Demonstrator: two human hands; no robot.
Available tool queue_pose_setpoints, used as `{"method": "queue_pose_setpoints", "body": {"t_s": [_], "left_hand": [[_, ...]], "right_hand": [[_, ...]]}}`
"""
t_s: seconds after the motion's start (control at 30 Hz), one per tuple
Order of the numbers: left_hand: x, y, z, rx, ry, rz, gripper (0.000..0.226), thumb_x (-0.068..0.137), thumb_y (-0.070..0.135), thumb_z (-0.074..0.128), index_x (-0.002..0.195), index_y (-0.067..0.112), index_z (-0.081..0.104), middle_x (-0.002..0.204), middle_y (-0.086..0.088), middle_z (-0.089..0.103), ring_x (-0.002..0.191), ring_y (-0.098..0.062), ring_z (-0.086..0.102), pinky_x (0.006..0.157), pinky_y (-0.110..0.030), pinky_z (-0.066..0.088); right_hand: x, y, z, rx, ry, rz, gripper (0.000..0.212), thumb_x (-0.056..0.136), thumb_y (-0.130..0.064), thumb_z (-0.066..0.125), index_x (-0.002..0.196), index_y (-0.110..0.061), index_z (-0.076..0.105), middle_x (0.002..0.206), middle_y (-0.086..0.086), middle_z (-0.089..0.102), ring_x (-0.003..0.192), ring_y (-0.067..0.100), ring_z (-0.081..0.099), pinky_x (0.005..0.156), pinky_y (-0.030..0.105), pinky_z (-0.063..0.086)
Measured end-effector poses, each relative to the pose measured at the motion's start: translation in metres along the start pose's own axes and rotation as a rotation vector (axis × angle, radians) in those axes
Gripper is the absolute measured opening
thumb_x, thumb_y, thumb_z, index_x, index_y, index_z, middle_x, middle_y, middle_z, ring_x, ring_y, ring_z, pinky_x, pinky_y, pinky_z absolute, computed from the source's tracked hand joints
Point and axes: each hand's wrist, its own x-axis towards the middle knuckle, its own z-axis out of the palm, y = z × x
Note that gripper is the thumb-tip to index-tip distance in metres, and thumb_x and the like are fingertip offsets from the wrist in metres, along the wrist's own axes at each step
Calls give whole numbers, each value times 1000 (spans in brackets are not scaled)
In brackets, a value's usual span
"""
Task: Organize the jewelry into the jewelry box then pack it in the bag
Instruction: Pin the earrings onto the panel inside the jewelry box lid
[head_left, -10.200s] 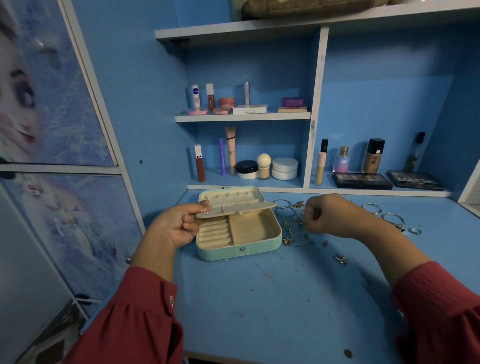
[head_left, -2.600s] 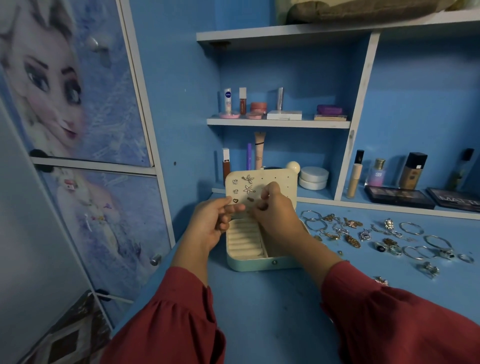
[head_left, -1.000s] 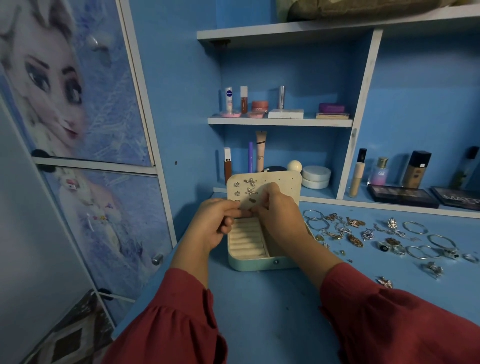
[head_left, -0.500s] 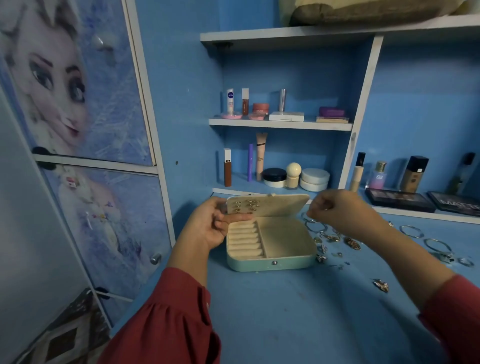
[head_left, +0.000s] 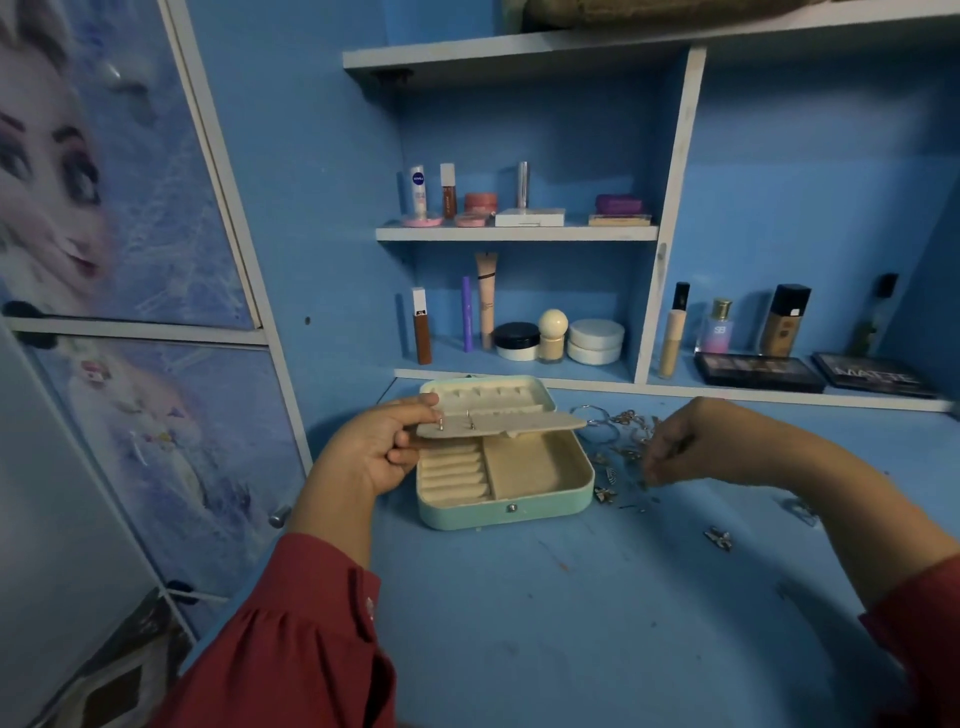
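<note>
A mint-green jewelry box (head_left: 540, 512) lies open on the blue desk, its cream ring rolls and side compartment showing. My left hand (head_left: 376, 449) pinches the cream earring panel (head_left: 519, 425) by its left end and holds it nearly flat over the box; earring posts stick up through it. My right hand (head_left: 691, 449) hovers over the loose jewelry (head_left: 623, 454) to the right of the box, fingers curled downward at the small pieces. Whether it holds a piece is hidden by blur. No bag is in view.
Cosmetics stand on the shelves behind the box: tubes, jars (head_left: 595, 340) and bottles. Two dark palettes (head_left: 758, 371) lie at the back right. Loose earrings (head_left: 719, 538) are scattered on the desk (head_left: 571, 623) at right. A cupboard door with a printed picture (head_left: 104, 208) fills the left.
My left hand has tipped the earring panel from upright down to nearly flat. My right hand has left the panel and moved right and down onto the loose jewelry.
</note>
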Motion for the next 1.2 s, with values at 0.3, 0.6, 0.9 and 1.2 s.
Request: {"method": "queue_pose_setpoints", "body": {"t_s": [0.3,0.6,0.9,1.2], "left_hand": [[0,-2,-1,41,-2,28,24,87,-10,50,91,13,57,51,2,53,26,-2,27,24,-11,18],[-3,-2,0,11,-16,24,22,88,-9,49,90,12,57,49,1,55,26,-2,28,24,-11,18],[-2,-2,-1,35,-15,27,24,86,-10,52,92,12,56,47,3,53,27,-2,28,25,-11,19],[-4,-2,-1,45,-17,39,23,86,-10,53,94,12,57,47,4,52,27,-2,29,26,-11,18]], "right_hand": [[-1,-7,9,-168,-72,-12,7,72,-33,79,75,-38,76,83,-22,68,77,-3,60,73,19,50],[2,-7,14,-237,-84,-24,7,79,-30,72,83,-24,74,86,-12,68,82,12,64,78,30,55],[13,-23,14,12,242,-112,15,92,-26,55,81,-19,63,76,-2,65,68,20,60,62,36,52],[66,-93,40,-15,199,-162,29,95,-26,51,91,0,63,86,13,64,73,17,51,66,33,41]]}}
